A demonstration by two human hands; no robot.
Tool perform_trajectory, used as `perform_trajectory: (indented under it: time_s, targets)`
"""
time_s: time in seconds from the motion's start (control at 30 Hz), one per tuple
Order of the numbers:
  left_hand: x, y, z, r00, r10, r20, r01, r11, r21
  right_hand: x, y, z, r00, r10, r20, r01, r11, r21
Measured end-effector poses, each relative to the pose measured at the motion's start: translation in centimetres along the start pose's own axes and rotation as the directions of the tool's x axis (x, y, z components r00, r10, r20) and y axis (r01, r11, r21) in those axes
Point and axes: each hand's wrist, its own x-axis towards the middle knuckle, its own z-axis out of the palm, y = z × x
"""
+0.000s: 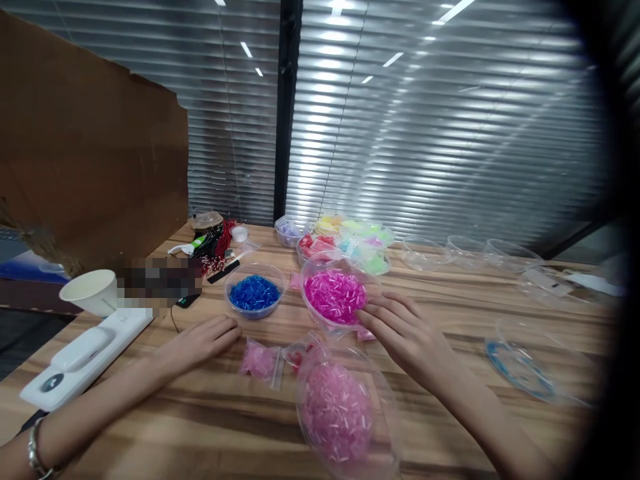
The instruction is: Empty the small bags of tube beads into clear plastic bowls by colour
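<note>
My left hand [215, 335] lies palm down on the wooden table, fingers stretched out and holding nothing, just in front of a clear bowl of blue tube beads [255, 293]. At the right rim of a clear bowl of magenta tube beads [335, 297] is my right hand [403, 328]. Its fingertips reach over the rim to the beads; the thumb is hidden. Closer to me stands a clear bowl of pale pink tube beads [337, 413]. Small zip bags, one with pink contents [259, 360] and one with red contents [299, 355], lie between the bowls.
Containers with colourful packets [350, 237] stand at the back, and empty clear bowls [423, 253] at the right. A clear dish with a blue ring [520, 367] lies nearer. On the left are a paper cup [90, 293], a white device [83, 357], red and black cords [220, 247] and a cardboard panel [95, 140].
</note>
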Motion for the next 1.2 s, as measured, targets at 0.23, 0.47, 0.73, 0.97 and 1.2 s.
perform_trajectory:
  time_s: [0.23, 0.47, 0.73, 0.97, 1.2]
  targets:
    - [3.5, -2.0, -2.3, 0.962, -0.049, -0.27, 0.052, 0.999, 0.003, 4.1, 0.2, 1.2, 0.993, -0.034, -0.111, 0.041, 0.997, 0.061]
    - [3.8, -1.5, -2.8, 0.932, -0.279, -0.23, 0.224, 0.945, -0.237, 9.7, -0.1, 5.1, 0.989, -0.027, -0.146, 0.051, 0.985, 0.162]
    - [1.5, -1.3, -2.6, 0.487, -0.867, -0.107, 0.476, 0.367, -0.799, 11.7, -2.2, 10.7, 0.991, -0.135, 0.006, 0.131, 0.968, 0.214]
    - [1.8, 1.7, -2.7, 0.467, -0.805, 0.366, 0.307, -0.241, -0.921, 9.6, -1.8, 8.7, 0.991, -0.048, 0.127, 0.026, 0.986, 0.166]
    - [4.2, 2.6, -2.1, 0.489, -0.749, 0.447, 0.327, -0.318, -0.89, 3.2, 1.3, 5.7, 0.985, 0.119, 0.128, -0.122, 0.992, 0.021]
